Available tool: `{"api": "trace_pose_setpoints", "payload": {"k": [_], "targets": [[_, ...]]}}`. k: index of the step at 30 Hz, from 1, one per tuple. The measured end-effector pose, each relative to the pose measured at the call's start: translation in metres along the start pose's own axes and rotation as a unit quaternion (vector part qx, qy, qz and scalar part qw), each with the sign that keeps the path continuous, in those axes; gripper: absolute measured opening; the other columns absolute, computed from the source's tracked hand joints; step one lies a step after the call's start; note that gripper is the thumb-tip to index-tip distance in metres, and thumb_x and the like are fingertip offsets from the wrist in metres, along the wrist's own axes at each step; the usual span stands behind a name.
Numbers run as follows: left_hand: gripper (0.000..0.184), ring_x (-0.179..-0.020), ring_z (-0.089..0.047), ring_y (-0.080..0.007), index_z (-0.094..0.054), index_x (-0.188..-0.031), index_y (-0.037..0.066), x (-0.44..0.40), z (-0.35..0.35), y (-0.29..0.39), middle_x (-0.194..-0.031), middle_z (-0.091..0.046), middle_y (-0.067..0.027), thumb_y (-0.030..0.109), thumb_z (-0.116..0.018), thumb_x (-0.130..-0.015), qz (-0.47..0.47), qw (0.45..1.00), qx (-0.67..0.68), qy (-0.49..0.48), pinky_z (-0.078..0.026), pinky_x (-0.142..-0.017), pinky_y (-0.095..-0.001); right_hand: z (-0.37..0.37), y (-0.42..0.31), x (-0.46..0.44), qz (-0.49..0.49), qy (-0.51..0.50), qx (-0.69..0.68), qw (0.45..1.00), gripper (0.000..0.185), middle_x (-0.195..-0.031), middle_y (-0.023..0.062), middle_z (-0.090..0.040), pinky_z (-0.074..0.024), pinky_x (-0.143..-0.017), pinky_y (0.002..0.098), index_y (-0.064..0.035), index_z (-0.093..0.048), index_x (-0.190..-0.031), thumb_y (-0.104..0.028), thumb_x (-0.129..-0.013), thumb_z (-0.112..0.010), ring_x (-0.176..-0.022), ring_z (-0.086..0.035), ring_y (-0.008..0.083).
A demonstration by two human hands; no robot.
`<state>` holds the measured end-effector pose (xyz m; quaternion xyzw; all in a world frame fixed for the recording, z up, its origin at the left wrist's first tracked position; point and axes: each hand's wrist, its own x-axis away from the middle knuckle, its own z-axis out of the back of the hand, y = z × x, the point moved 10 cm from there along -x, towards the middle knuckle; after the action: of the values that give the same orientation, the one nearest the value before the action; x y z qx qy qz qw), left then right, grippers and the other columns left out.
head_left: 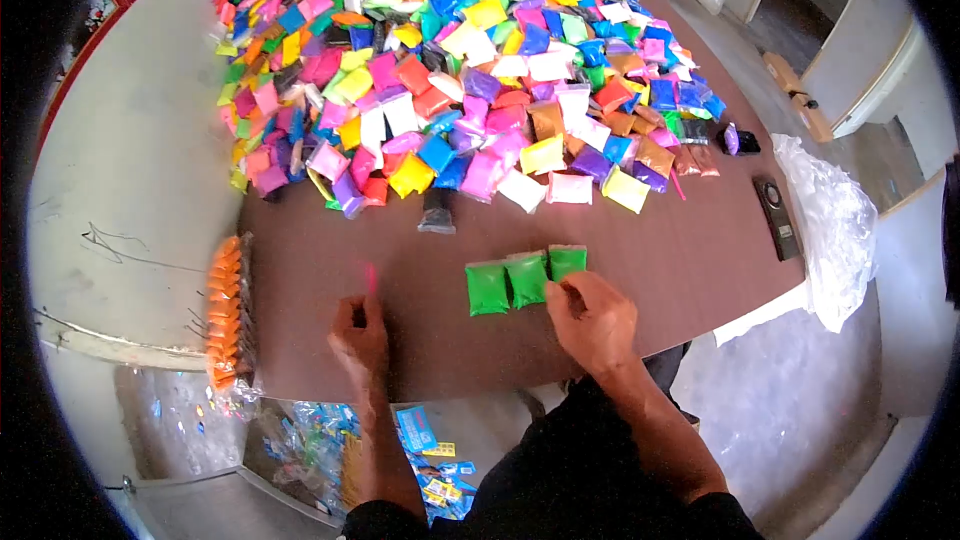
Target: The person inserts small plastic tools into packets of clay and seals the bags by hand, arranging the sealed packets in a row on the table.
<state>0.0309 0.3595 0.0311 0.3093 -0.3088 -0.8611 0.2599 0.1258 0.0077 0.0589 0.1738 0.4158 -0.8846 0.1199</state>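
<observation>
My left hand (pixel 358 338) is closed in a pinch over the brown table. A thin pink stick (pixel 371 278), slightly blurred, stands up from its fingers. On the table lie three small clear packets with bright green filling: a left green packet (pixel 488 289), a middle green packet (pixel 527 280) and a right green packet (pixel 568 259), close together in a slanting row. My right hand (pixel 597 323) has its fingers closed at the lower edge of the right packet and covers part of it. Beyond them spreads a big heap of many-coloured packets (pixel 485 165).
A row of orange packets (pixel 226 310) lines the table's left edge. On the right are a dark device (pixel 775 215), a black object (pixel 748 143) and clear plastic wrap (pixel 830 230) hanging over the edge. Printed blue cards (pixel 440 470) and plastic bags (pixel 300 450) lie below the table.
</observation>
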Motion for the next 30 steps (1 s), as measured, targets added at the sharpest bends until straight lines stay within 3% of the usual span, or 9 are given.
{"api": "trace_pose_setpoints", "payload": {"k": [4,6,9,15,19,21,24,27,30], "targets": [[0.010,-0.058,-0.065,-0.0232,-0.067,-0.085,0.002,0.007,0.000,0.018,-0.069,-0.067,-0.0148,0.010,-0.069,-0.090,-0.046,0.997,-0.059,0.009,-0.051,-0.057,-0.0358,0.020,0.014,0.014,0.012,0.023,-0.027,0.999,0.010,-0.078,0.0135,-0.068,-0.0533,-0.058,0.0407,-0.0065,-0.069,-0.086,-0.015,-0.085,-0.075,-0.065,-0.067,0.0318],[0.010,-0.064,-0.068,-0.0213,-0.066,-0.084,0.001,0.010,0.002,0.027,-0.076,-0.069,-0.0150,0.009,-0.071,-0.088,-0.051,0.997,-0.060,-0.001,-0.052,-0.058,-0.0358,0.029,0.027,0.023,-0.025,0.014,-0.021,0.999,0.009,-0.080,0.0149,-0.069,-0.0547,-0.060,0.0398,-0.0052,-0.070,-0.087,-0.011,-0.084,-0.076,-0.067,-0.068,0.0326],[0.010,-0.069,-0.069,-0.0333,-0.068,-0.083,0.003,0.015,-0.003,0.049,-0.080,-0.069,-0.0142,0.011,-0.074,-0.084,-0.129,0.982,-0.134,-0.005,-0.054,-0.061,-0.0409,0.037,0.036,0.036,-0.053,-0.009,-0.027,0.998,0.009,-0.079,0.0147,-0.070,-0.0549,-0.060,0.0396,-0.0045,-0.070,-0.085,-0.010,-0.084,-0.076,-0.068,-0.069,0.0324],[0.014,-0.072,-0.071,-0.0298,-0.070,-0.087,0.002,0.001,-0.005,0.052,-0.081,-0.070,-0.0153,0.015,-0.075,-0.085,-0.083,0.985,-0.124,-0.081,-0.055,-0.066,-0.0406,0.038,0.038,0.045,-0.029,0.006,-0.021,0.999,0.008,-0.078,0.0129,-0.069,-0.0544,-0.059,0.0376,-0.0057,-0.069,-0.082,-0.009,-0.083,-0.076,-0.066,-0.069,0.0311],[0.015,-0.073,-0.071,-0.0271,-0.071,-0.089,0.001,-0.033,-0.016,0.061,-0.081,-0.070,-0.0157,0.015,-0.075,-0.085,-0.048,0.993,-0.076,-0.075,-0.055,-0.066,-0.0395,0.032,0.040,0.048,0.001,0.024,0.011,1.000,0.007,-0.076,0.0124,-0.069,-0.0539,-0.057,0.0371,-0.0060,-0.069,-0.082,-0.007,-0.083,-0.076,-0.064,-0.068,0.0303],[0.019,-0.072,-0.071,-0.0315,-0.073,-0.098,0.003,-0.053,-0.033,0.082,-0.087,-0.072,-0.0150,0.018,-0.075,-0.086,-0.115,0.988,-0.045,-0.097,-0.056,-0.066,-0.0403,0.034,0.038,0.048,0.011,0.034,0.001,0.999,0.007,-0.075,0.0121,-0.068,-0.0538,-0.057,0.0373,-0.0057,-0.068,-0.083,-0.004,-0.082,-0.075,-0.065,-0.068,0.0297],[0.014,-0.075,-0.071,-0.0315,-0.072,-0.096,0.003,-0.078,-0.062,0.118,-0.085,-0.071,-0.0154,0.015,-0.072,-0.088,-0.186,0.978,0.036,-0.084,-0.055,-0.067,-0.0399,0.033,0.039,0.050,0.035,0.039,0.011,0.999,0.008,-0.075,0.0120,-0.068,-0.0542,-0.057,0.0366,-0.0050,-0.067,-0.084,-0.003,-0.082,-0.075,-0.064,-0.068,0.0289],[0.009,-0.078,-0.071,-0.0312,-0.070,-0.094,0.004,-0.101,-0.090,0.134,-0.083,-0.069,-0.0155,0.012,-0.071,-0.089,-0.237,0.969,-0.026,-0.066,-0.055,-0.066,-0.0393,0.030,0.043,0.052,0.001,0.035,-0.013,0.999,0.009,-0.075,0.0118,-0.068,-0.0553,-0.059,0.0360,-0.0048,-0.067,-0.084,-0.002,-0.081,-0.075,-0.066,-0.068,0.0285],[0.007,-0.075,-0.070,-0.0309,-0.068,-0.091,0.004,-0.119,-0.112,0.127,-0.083,-0.069,-0.0158,0.010,-0.070,-0.089,-0.255,0.963,0.017,-0.090,-0.054,-0.065,-0.0384,0.033,0.036,0.050,0.026,0.043,-0.027,0.998,0.008,-0.076,0.0122,-0.069,-0.0559,-0.059,0.0355,-0.0041,-0.067,-0.084,-0.002,-0.082,-0.075,-0.066,-0.068,0.0283]]}}
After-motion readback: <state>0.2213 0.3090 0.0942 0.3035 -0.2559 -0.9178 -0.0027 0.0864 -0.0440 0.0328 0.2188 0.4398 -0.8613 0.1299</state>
